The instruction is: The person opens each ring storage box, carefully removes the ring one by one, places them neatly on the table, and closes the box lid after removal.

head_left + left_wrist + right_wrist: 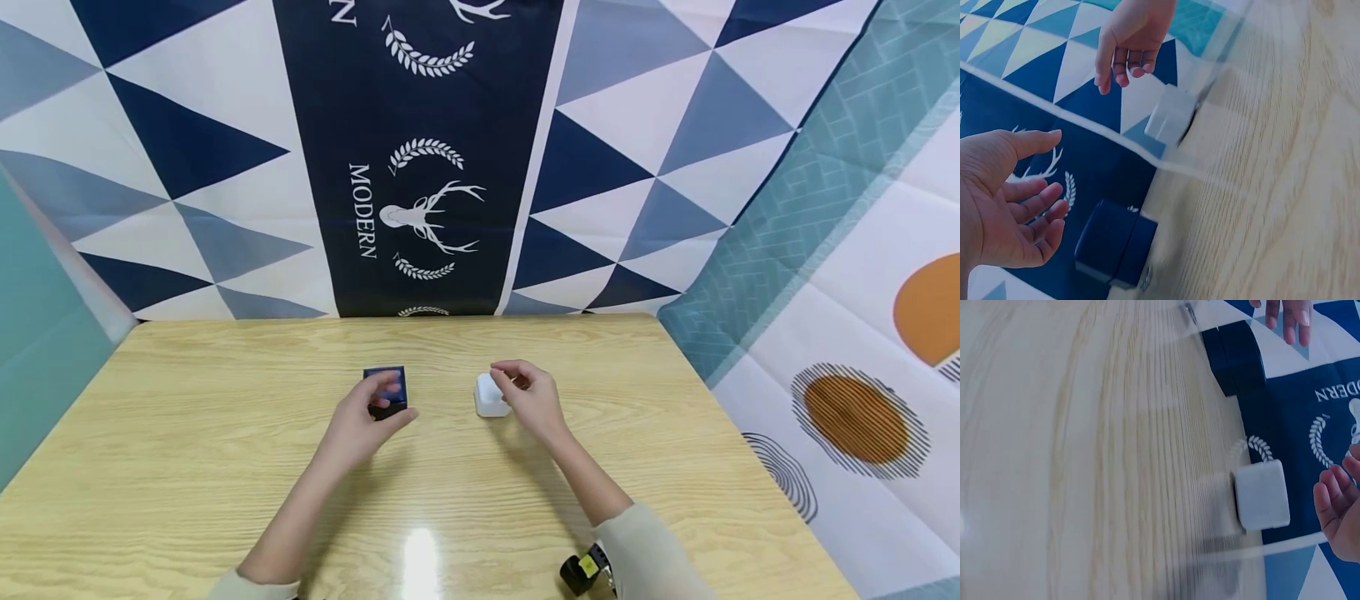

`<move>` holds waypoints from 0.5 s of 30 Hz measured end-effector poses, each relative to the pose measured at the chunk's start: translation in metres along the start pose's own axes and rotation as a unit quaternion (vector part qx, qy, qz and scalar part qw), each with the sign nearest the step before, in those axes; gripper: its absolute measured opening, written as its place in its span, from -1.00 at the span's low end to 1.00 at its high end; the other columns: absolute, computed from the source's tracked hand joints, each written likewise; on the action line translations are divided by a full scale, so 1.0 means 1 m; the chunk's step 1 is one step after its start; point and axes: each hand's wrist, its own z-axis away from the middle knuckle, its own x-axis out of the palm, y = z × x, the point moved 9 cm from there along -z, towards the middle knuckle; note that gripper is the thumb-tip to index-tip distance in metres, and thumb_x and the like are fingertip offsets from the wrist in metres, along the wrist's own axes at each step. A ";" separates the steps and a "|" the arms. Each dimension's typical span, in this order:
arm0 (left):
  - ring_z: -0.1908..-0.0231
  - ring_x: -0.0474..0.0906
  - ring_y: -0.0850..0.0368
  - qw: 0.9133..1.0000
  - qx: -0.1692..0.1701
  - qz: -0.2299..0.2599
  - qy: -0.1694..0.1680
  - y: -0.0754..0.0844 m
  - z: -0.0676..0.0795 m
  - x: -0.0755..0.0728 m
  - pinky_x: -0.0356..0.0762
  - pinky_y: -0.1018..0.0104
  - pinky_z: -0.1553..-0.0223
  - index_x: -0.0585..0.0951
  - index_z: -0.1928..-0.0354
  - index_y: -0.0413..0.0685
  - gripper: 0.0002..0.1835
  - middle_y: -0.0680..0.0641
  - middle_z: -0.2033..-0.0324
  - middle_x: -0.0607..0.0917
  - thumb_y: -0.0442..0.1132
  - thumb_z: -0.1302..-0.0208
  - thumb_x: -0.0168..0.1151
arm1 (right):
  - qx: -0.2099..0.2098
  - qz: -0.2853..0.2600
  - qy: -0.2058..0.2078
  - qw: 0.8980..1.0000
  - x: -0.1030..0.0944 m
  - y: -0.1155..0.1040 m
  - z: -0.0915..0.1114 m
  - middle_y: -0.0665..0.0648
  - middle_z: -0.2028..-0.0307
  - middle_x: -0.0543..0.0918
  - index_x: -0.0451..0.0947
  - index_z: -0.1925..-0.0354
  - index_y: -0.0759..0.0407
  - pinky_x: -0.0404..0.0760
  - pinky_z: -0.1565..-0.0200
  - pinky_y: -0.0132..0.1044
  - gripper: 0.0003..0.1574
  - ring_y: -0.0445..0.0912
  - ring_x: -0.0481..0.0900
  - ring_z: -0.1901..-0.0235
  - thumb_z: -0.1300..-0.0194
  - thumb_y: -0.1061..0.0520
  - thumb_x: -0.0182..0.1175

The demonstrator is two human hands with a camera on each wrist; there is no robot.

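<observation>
A small dark blue box (1107,244) with a seam around its middle stands on the wooden table. My left hand (360,429) hovers over its near left side, fingers loosely bent and thumb apart; nothing is in its grasp. In the left wrist view a gap shows between those fingers and the box. To the right stands a small white block-like box (1263,495) with rounded corners. Over its right side is my right hand (536,404), fingers relaxed and bent, holding nothing; the right wrist view shows them apart from the white box.
The pale wooden table (187,467) ends at a cloth backdrop (420,108) patterned with triangles and a stag's head. A black strapped device with a yellow label (588,567) shows beside the right sleeve. Another patterned cloth (810,333) hangs on the right.
</observation>
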 end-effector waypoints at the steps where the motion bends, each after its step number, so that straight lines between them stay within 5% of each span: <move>1: 0.00 0.46 0.00 1.000 0.003 0.001 -0.002 0.001 0.000 0.003 0.46 0.10 0.01 0.38 -0.27 -0.03 -0.35 -0.12 -0.09 0.57 -0.11 -0.12 0.35 | 0.001 0.003 0.002 1.000 -0.002 0.001 0.000 0.22 0.37 0.59 0.60 0.14 0.39 0.45 0.47 -0.52 -0.74 -0.30 0.41 0.57 -0.26 0.23 0.18; 8: 0.05 0.47 -0.03 1.000 0.025 -0.011 -0.005 0.009 -0.004 0.022 0.43 0.13 0.04 0.42 -0.24 -0.04 -0.37 -0.11 -0.04 0.59 -0.15 -0.10 0.36 | 0.006 0.022 0.009 1.000 -0.013 0.044 -0.016 0.12 0.45 0.55 0.63 0.12 0.26 0.45 0.51 -0.47 -0.71 -0.27 0.40 0.60 -0.22 0.13 0.25; 15: 0.10 0.51 -0.08 0.999 0.044 -0.003 -0.012 0.015 -0.007 0.046 0.46 0.18 0.13 0.47 -0.19 -0.08 -0.40 -0.15 0.01 0.60 -0.17 -0.06 0.39 | 0.019 0.085 -0.023 0.996 -0.017 0.060 -0.015 0.11 0.38 0.53 0.59 0.02 0.17 0.39 0.51 -0.44 -0.63 -0.17 0.40 0.51 -0.20 0.09 0.27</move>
